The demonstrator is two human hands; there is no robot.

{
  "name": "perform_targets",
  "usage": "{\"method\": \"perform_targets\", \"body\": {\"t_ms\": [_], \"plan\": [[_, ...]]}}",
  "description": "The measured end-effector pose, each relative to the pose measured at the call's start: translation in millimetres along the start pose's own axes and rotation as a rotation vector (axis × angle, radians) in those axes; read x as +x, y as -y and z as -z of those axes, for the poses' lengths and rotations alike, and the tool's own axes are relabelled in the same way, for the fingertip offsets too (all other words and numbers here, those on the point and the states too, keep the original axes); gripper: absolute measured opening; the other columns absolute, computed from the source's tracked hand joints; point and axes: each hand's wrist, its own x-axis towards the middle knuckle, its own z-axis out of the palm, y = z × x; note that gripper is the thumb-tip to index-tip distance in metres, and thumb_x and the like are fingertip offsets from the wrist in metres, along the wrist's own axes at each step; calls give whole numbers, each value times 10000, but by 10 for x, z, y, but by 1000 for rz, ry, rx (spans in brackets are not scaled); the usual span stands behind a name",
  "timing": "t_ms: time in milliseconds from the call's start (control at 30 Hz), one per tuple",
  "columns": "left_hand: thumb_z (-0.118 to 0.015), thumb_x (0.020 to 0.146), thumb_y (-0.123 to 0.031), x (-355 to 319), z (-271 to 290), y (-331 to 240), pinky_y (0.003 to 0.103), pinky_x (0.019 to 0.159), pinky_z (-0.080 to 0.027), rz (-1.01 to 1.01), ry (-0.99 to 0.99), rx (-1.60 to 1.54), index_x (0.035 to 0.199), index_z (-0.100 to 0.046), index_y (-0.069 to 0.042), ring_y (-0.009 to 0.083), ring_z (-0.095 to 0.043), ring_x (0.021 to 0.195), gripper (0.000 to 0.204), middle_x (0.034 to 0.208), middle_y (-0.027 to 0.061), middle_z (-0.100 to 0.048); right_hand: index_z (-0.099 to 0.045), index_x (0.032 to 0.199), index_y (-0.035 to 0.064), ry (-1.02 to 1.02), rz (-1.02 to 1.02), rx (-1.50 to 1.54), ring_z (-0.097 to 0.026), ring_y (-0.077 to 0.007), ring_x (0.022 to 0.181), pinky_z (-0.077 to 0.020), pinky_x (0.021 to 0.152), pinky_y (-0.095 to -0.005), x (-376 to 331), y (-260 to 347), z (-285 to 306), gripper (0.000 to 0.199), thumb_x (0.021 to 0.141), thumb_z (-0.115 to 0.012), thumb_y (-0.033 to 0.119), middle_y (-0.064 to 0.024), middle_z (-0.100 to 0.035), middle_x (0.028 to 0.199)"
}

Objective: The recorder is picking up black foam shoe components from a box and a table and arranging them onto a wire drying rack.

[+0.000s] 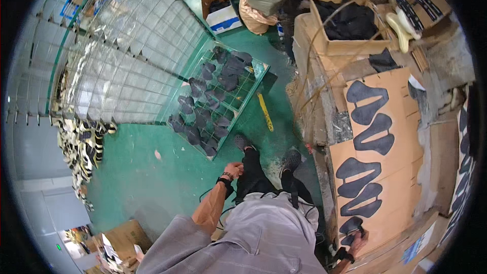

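Note:
On the right, my right hand [359,243] has its fingers closed at the edge of a dark shoe-upper piece [350,226], at the near end of a cardboard sheet [401,172]. Several similar dark grey, curved pieces [368,102] lie beyond it in a column on that sheet. My left hand [233,169] hangs in front of my left thigh, away from the worktop. Its fingers are curled in, and whatever they may hold is hidden. Both wrists wear black bands.
A green-framed wire rack [238,102] bearing several dark pieces stands ahead on the green floor. Mesh racks [137,66] rise at left beside piled shoe-like items [83,147]. A box of black material [350,20] sits at the worktop's far end. A cardboard box [124,241] lies lower left.

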Motion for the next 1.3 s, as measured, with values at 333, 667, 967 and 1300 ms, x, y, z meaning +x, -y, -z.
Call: {"method": "perform_targets", "body": {"t_ms": [333, 667, 967, 1300], "plan": [[-644, 940, -215, 346, 293, 31, 304, 683, -569, -125, -71, -101, 1159, -729, -67, 149, -719, 746, 277, 892, 58, -757, -573, 925, -41, 273, 166, -50, -552, -142, 673, -469, 608, -283, -359, 2814, -1088, 234, 833, -656, 157, -61, -583, 754], [-588, 1002, -491, 293, 916, -1168, 325, 895, -515, -212, 506, -418, 1369, -581, -86, 152, -631, 1132, 546, 1230, 44, -673, -587, 1154, -20, 645, 151, 299, -631, -129, 788, -481, 719, -256, -879, 4994, -3399, 244, 948, -641, 97, -63, -688, 869], [-535, 1009, -527, 478, 1619, -1427, 511, 1058, -477, -350, 662, -1322, 1427, -501, -22, 263, -558, 1290, 656, 1398, 118, -582, -572, 1204, -39, 1036, 27, 575, -657, -226, 920, -510, 881, -377, -1423, 5941, -4708, 275, 993, -606, 134, -132, -687, 998], [-650, 995, -273, 579, 2184, -1236, 440, 937, -558, -426, 517, -1366, 1331, -550, 33, 302, -706, 1039, 465, 1201, 170, -682, -617, 1142, 19, 1008, -206, 416, -685, -218, 831, -554, 715, -352, -1070, 5835, -5862, 200, 1016, -599, 174, -112, -701, 963]]}}
